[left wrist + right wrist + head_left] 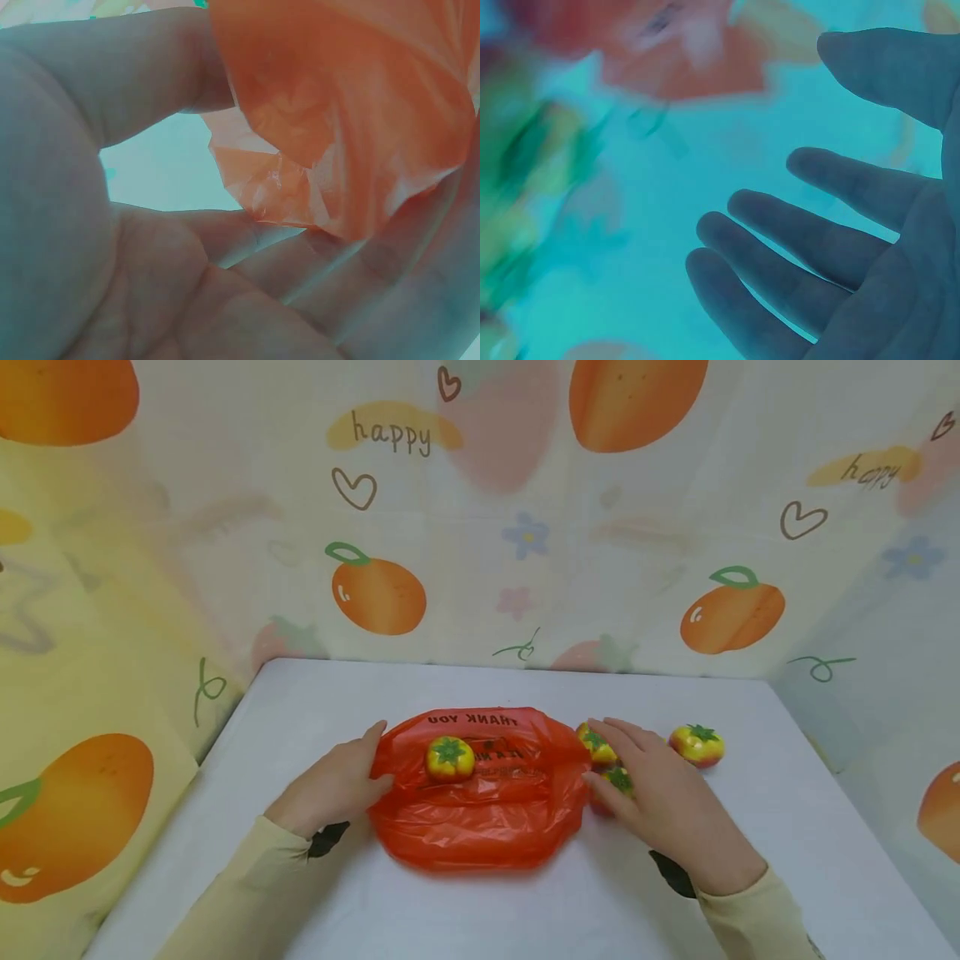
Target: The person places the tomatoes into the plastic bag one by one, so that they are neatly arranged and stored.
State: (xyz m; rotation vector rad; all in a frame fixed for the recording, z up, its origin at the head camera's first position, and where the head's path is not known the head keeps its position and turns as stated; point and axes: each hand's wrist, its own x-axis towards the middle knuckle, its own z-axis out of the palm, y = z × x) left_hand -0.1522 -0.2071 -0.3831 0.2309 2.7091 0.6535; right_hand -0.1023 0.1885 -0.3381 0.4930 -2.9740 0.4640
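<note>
A red plastic bag (480, 835) with mirrored "THANK YOU" print lies spread in front of me. A yellow-red toy fruit with a green leafy top (450, 759) rests on the bag; whether it is inside the opening is unclear. My left hand (333, 785) touches the bag's left edge, fingers extended and thumb apart; in the left wrist view the bag's film (352, 112) hangs between thumb and fingers. My right hand (667, 802) hovers by the right edge, fingers spread, holding nothing. Beneath it are two similar fruits, the back one (595, 745) and front one (619, 779), both partly hidden.
Another yellow-red fruit (697, 745) sits right of the right hand on the white tabletop (315, 693). Behind the table hangs a curtain (465, 568) printed with oranges, hearts and "happy". The right wrist view is blurred around the fruits.
</note>
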